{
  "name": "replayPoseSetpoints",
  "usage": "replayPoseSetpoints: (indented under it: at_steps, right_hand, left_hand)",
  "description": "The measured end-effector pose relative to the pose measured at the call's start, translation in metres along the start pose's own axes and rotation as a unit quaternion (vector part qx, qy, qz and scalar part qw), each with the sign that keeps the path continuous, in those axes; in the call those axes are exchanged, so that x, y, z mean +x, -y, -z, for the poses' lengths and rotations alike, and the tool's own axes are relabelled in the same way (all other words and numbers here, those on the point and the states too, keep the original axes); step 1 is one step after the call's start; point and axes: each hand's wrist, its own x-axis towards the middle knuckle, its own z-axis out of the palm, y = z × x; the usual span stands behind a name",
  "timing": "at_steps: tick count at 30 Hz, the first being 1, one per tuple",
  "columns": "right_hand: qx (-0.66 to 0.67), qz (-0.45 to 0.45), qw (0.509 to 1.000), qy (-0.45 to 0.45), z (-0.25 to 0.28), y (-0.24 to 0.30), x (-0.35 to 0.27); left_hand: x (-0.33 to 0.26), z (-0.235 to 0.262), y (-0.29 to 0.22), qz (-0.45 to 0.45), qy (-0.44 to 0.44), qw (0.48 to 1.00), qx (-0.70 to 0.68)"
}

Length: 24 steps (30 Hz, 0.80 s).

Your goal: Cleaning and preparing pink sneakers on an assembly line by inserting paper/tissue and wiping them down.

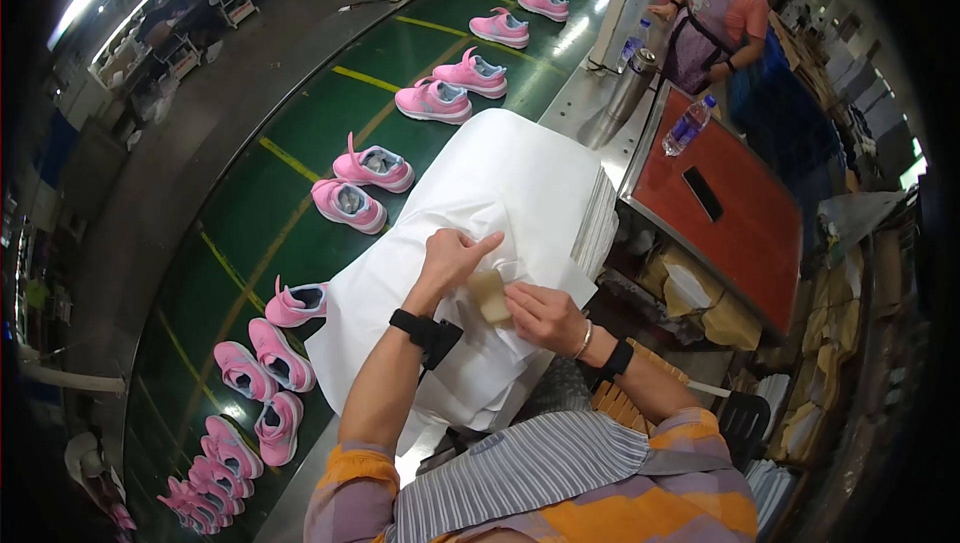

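Note:
A large stack of white paper sheets [520, 163] lies in front of me, its top sheets loose and creased. My left hand [455, 261] is on the creased paper, fingers curled down into it and thumb sticking out to the right. My right hand [548, 317] pinches the edge of a small tan, flat pad-like piece [490, 297], held over the paper just below my left hand. What the piece is made of I cannot make out. The undersides of my left fingers are hidden.
Pink shoes [365, 168] stand in pairs along a green conveyor belt [330, 123] on the left. At right, a red-topped table [735, 233] bears a phone [702, 193] and a water bottle [690, 126]. A metal tumbler [630, 88] stands beside it. Another person [715, 18] is beyond.

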Motion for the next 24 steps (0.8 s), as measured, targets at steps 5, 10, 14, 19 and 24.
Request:
replayPoseSetpoints:
  at_steps: [5, 10, 14, 19, 24]
  right_hand:
    - [-0.166, -0.113, 0.979, -0.032, 0.037, -0.008, -0.010]
    - [-0.046, -0.018, 0.998, -0.038, 0.003, 0.039, 0.003]
    - [0.024, -0.035, 0.999, -0.034, -0.021, 0.057, 0.004]
    - [0.213, -0.393, 0.892, -0.070, 0.012, 0.015, -0.014]
    - [0.009, -0.234, 0.972, -0.007, 0.019, 0.006, 0.028]
  left_hand:
    - [-0.004, -0.006, 0.001, 0.016, 0.013, 0.999, -0.032]
    - [-0.013, -0.005, -0.005, -0.044, -0.007, 0.987, 0.157]
    - [-0.030, -0.003, 0.011, -0.052, -0.059, 0.996, 0.044]
    - [-0.052, 0.010, 0.049, -0.045, 0.021, 0.913, -0.406]
    - [-0.082, 0.042, 0.054, -0.090, -0.014, 0.709, -0.699]
